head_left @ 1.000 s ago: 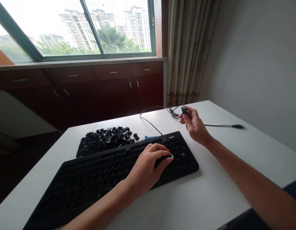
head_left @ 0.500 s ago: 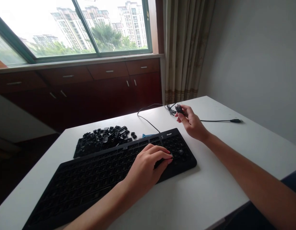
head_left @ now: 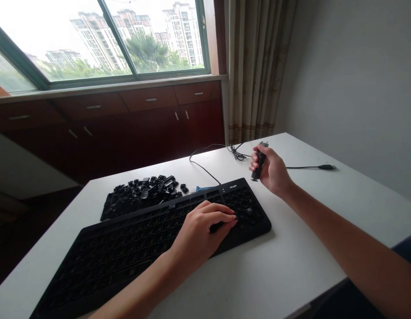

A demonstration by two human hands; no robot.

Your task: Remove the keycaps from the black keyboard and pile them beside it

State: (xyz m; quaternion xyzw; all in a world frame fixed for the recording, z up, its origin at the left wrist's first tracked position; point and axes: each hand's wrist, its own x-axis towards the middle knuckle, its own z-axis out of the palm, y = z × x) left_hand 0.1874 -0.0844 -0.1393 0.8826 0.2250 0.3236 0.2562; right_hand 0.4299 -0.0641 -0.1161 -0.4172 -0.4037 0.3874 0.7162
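Right now the left hand [head_left: 201, 226] has its thumb and fingers drawn together, almost meeting, over the right part of the keyboard [head_left: 148, 232]; whether anything sits between the tips I cannot tell. The right hand [head_left: 274, 170] is curled tightly round a black tool [head_left: 259, 169] with metal ends, held tilted above the table [head_left: 248, 270], just beyond the keyboard's back right corner. Behind the keyboard lie a heap of loose keys [head_left: 148, 189], a partly hidden blue thing [head_left: 202, 188] and a bundled cable [head_left: 237, 153]; a plug [head_left: 326, 167] lies well to its right. A loosened right grip might drop the tool onto the keyboard's corner, and a backward shove could scatter the heap. Against half a second ago, the tool shows lengthwise instead of end-on, and the pale speck at the left fingertips no longer shows.
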